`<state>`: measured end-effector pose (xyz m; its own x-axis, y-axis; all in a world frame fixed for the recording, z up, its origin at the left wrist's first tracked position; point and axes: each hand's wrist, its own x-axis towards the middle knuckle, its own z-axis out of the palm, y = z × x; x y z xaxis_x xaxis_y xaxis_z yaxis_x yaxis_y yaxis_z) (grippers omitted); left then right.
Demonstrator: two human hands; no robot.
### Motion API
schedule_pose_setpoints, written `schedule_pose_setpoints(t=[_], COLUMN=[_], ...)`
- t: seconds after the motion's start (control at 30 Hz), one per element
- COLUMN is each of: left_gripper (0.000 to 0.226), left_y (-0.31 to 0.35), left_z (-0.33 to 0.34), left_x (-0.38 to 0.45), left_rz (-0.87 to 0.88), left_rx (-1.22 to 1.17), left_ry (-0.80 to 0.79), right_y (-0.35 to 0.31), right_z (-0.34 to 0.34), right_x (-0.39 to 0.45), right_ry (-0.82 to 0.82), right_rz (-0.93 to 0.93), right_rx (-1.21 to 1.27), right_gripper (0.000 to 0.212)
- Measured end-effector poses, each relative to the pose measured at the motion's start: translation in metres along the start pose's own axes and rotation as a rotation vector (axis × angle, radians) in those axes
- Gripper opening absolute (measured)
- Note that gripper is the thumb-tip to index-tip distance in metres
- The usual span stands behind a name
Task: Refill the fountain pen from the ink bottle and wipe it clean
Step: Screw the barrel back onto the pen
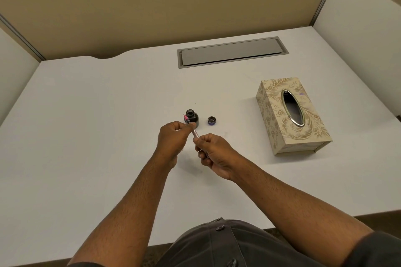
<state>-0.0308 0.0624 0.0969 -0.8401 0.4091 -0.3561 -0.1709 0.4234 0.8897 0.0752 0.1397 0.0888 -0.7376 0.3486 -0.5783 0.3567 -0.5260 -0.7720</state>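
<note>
- The fountain pen (193, 129) is held in the air just in front of the open ink bottle (192, 117), slanting from its pink end near the bottle's mouth back toward the person.
- The left hand (173, 136) has its grip closed round the pen's forward part; the right hand (213, 154) pinches the rear part, fingers curled on it. Whether the halves are being twisted together or apart I cannot tell.
- The bottle cap (211, 120) lies just right of the ink bottle, so the bottle stands uncovered on the bench (97, 125).
- Risk: the left knuckles sit very close to the ink bottle; a jerk while working the pen would likely knock it and spill ink across the bench.
- Risk: a wet pink end could drip in front of the ink bottle if the pen tips downward.
- Risk: a loose pinch at the rear may let the barrel slip and roll.
- The tissue box (290, 115) stands well to the right of the ink bottle, and no tissue shows at its slot, so wiping may be slow if ink runs.
</note>
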Motion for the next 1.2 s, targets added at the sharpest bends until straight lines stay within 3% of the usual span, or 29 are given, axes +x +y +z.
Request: schedule_pose_setpoints(t=[0.17, 0.33, 0.5, 0.67, 0.83, 1.0, 1.2], left_gripper=[0.027, 0.027, 0.026, 0.025, 0.025, 0.023, 0.028], left_y=[-0.002, -0.0019, -0.0024, -0.004, -0.005, -0.0066, -0.0074], left_z=[-0.0004, -0.0006, -0.0001, 0.0007, 0.0005, 0.0022, 0.0017], left_x=[-0.0007, -0.0014, -0.0023, -0.0023, -0.0015, -0.0015, -0.003], left_rz=[0.007, 0.009, 0.003, -0.003, -0.001, -0.004, -0.012], left_rx=[0.003, -0.007, -0.005, -0.004, 0.002, 0.01, 0.019], left_ry=[0.0, -0.015, -0.032, -0.028, -0.036, -0.046, -0.068], right_y=[0.0015, 0.0022, 0.003, 0.0049, 0.0052, 0.0059, 0.0049], right_z=[0.0006, -0.0002, -0.0014, -0.0023, -0.0023, -0.0031, -0.0048], right_x=[-0.0031, -0.0027, -0.0025, -0.001, -0.0022, -0.0021, -0.0031], right_ry=[-0.013, 0.011, -0.007, 0.011, -0.013, -0.007, -0.021], right_rz=[0.008, -0.034, 0.002, -0.022, 0.018, -0.028, 0.01], right_rx=[0.005, -0.032, 0.015, -0.012, 0.045, 0.032, 0.061], right_gripper=[0.034, 0.017, 0.031, 0.015, 0.035, 0.019, 0.033])
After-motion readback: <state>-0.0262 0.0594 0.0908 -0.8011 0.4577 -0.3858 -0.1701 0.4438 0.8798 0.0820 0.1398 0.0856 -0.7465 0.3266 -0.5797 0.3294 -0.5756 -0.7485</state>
